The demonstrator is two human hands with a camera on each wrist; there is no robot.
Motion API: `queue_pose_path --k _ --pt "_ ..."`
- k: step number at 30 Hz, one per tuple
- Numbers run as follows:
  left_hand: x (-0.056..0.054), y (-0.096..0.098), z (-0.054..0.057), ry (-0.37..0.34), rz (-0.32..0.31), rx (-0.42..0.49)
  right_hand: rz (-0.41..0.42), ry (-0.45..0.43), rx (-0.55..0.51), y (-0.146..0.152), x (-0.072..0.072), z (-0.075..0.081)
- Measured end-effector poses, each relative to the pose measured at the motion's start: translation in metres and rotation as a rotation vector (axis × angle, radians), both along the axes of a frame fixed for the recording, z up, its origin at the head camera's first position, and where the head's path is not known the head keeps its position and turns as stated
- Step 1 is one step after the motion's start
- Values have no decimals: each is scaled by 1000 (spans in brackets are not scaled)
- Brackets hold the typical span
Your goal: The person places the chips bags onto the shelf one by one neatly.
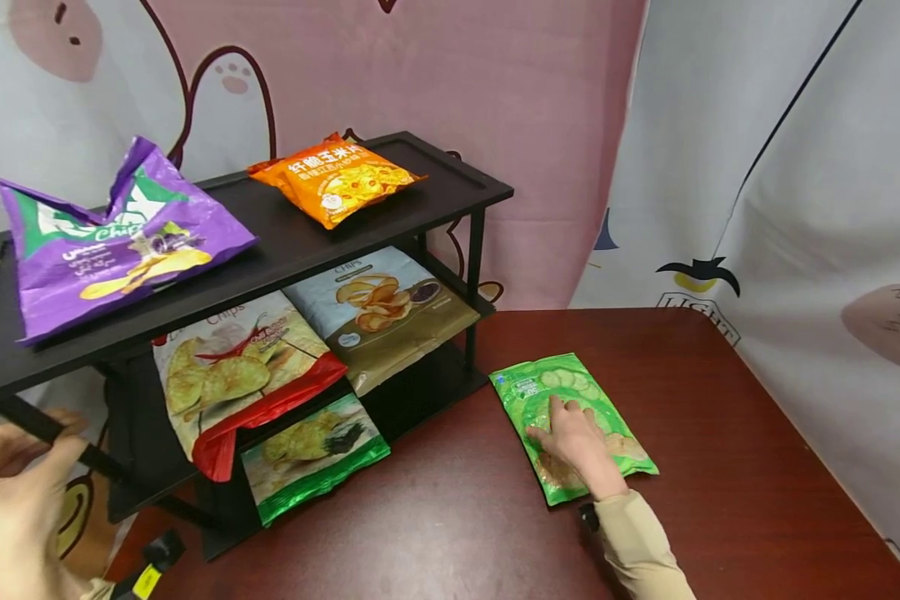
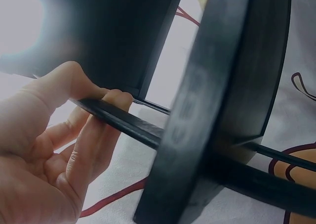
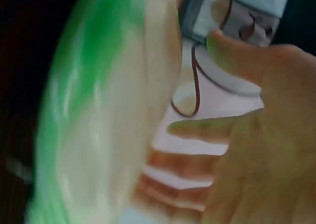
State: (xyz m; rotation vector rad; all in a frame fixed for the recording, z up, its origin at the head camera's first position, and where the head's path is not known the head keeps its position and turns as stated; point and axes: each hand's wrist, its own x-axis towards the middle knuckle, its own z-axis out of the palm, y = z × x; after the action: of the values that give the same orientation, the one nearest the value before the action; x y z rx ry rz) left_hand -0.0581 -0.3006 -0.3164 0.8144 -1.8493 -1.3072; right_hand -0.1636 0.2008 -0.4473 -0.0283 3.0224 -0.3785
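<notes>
At the left edge of the head view, my left hand pinches a black post of the shelf rack. The left wrist view shows the thumb on one side of the post and fingers on the other. My right hand is over a green chip bag that lies on the table right of the rack. In the right wrist view its fingers are fairly straight and spread, fingertips close to the bag, which is blurred.
The black rack's top shelf bears a purple chip bag and an orange snack bag. Below are a red-and-cream chip bag, a blue-and-gold one and a green-edged one. A printed curtain hangs behind the brown table.
</notes>
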Motion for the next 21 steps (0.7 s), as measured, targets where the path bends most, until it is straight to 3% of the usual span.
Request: queue_pose_path --k 2,6,12,21 --pt "-1 0 -2 -21 2 -44 2 -33 70 -9 1 -4" --pt "-1 0 -3 11 -8 -38 -14 -54 152 -15 0 -11" --pt "-1 -1 -2 70 -27 -14 36 -19 158 -10 -4 -10" --pt "-2 0 -1 39 -42 10 92 65 178 4 -8 -11"
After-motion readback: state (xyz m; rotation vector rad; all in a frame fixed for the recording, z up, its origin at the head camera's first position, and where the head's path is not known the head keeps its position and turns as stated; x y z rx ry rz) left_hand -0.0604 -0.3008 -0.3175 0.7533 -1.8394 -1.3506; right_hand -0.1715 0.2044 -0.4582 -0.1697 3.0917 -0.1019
